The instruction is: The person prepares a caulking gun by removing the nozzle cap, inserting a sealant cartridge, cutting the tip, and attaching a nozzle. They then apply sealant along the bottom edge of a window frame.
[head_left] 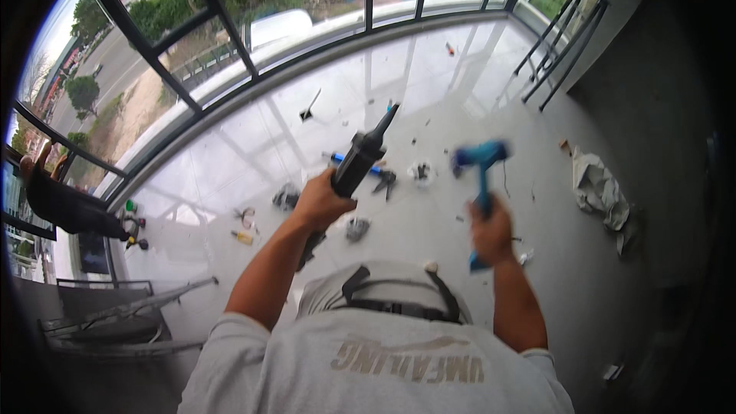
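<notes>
My left hand (325, 201) is wrapped round a black sealant tube (359, 165) with a tapered nozzle, which points up and away to the right. Its lower end shows below my wrist. In my closed right hand (491, 228) is a blue T-shaped tool (483, 176) with dark ends on its crosspiece; motion smears it, so its exact kind is unclear. The two hands are apart, both raised above the tiled floor. Beyond my left hand, a blue caulking gun (338, 158) with a black handle lies on the floor, partly hidden behind the tube.
Crumpled grey wrapping (357, 228), scissors (244, 218) and small scraps are scattered on the floor. Tall framed windows (307, 54) line the far side. A stepladder (563, 46) stands far right, near a crumpled pale sheet (596, 188). Metal framing (130, 310) lies lower left; a dark-clothed person (61, 203) shows at left.
</notes>
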